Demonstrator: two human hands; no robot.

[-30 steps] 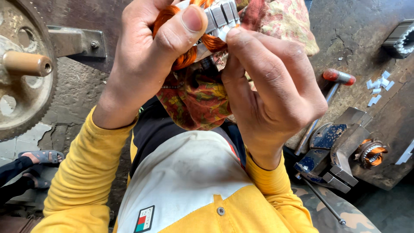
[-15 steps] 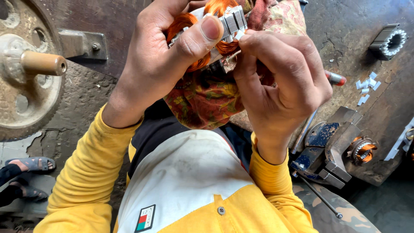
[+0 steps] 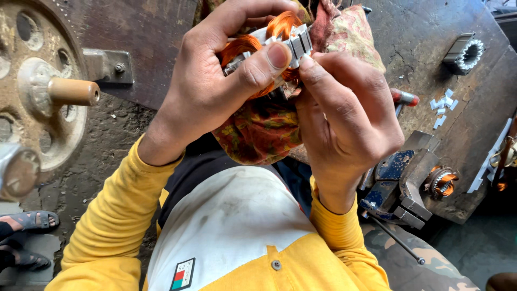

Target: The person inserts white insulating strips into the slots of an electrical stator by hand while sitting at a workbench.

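I held the small grey steel stator core wound with orange copper wire [image 3: 269, 46] up close in front of my chest, above the patterned red and yellow cloth [image 3: 258, 129] bunched on my lap, well off the desk. My left hand [image 3: 215, 91] was wrapped around it from the left, thumb pressed flat across the windings, fingers closed behind so the core could not turn. My right hand [image 3: 350, 124] was pinched narrow at the core's slotted edge, fingertips [image 3: 309, 60] bearing on the laminations. Whether they held a wire end or a slip of insulation I could not tell; it was hidden between the pads.

To do this well, I judged, the left thumb had to steady the coil without crushing the turns, and the right fingertips had to work along one slot only, pushing in line with it so the enamel did not scrape on the steel edge.

Near the right edge of the dark, scarred desk [image 3: 431, 37] stood a blue bench vise [image 3: 401, 186], a wound rotor [image 3: 442, 180] just beside it, and white insulation pieces [image 3: 442, 105] with another bare stator [image 3: 466, 53] toward the far right corner.
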